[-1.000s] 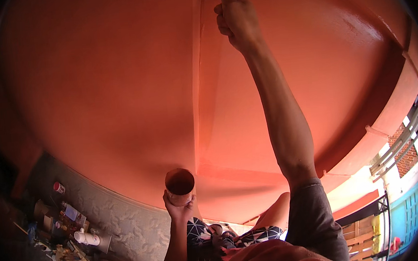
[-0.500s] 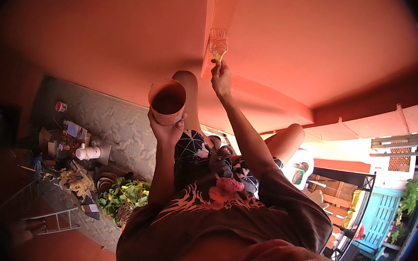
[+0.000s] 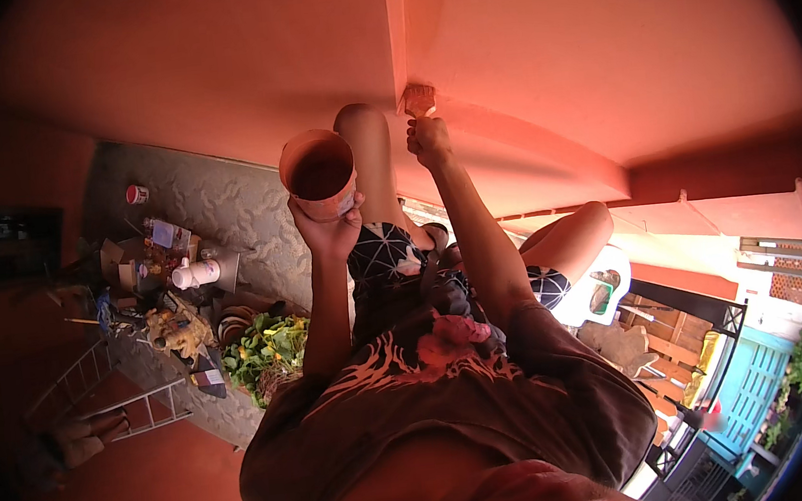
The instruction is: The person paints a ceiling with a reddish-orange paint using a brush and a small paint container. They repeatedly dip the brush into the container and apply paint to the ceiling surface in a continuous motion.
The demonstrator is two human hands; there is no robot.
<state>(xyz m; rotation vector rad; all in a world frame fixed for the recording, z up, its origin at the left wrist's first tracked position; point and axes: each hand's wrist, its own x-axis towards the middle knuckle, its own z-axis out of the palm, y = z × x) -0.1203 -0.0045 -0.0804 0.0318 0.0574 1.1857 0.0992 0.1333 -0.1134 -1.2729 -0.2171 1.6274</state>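
Note:
My left hand (image 3: 328,230) is wrapped round the lower part of an orange-stained tub (image 3: 332,204), held upright with its mouth up. The inside of the tub is dark, and how much paint it holds is hard to tell. Gripped by its handle in my right hand (image 3: 430,141) is a flat paintbrush (image 3: 419,102), its bristles coated in orange-red. The bristles point away from me and meet the orange-red wall (image 3: 548,75) beside the foot of a raised vertical edge (image 3: 397,27). My fingers hide most of the brush handle.
Down on the left are a small red-and-white bucket (image 3: 137,194), a white pail (image 3: 196,274), boxes, a leafy plant (image 3: 267,353) and a metal ladder (image 3: 148,411). A white plastic chair (image 3: 616,275) and a turquoise bench (image 3: 745,383) stand at the right.
My right hand has brought the brush down along the raised edge, toward me. The tub stays in my left hand, slightly higher in view. The view has shifted a little.

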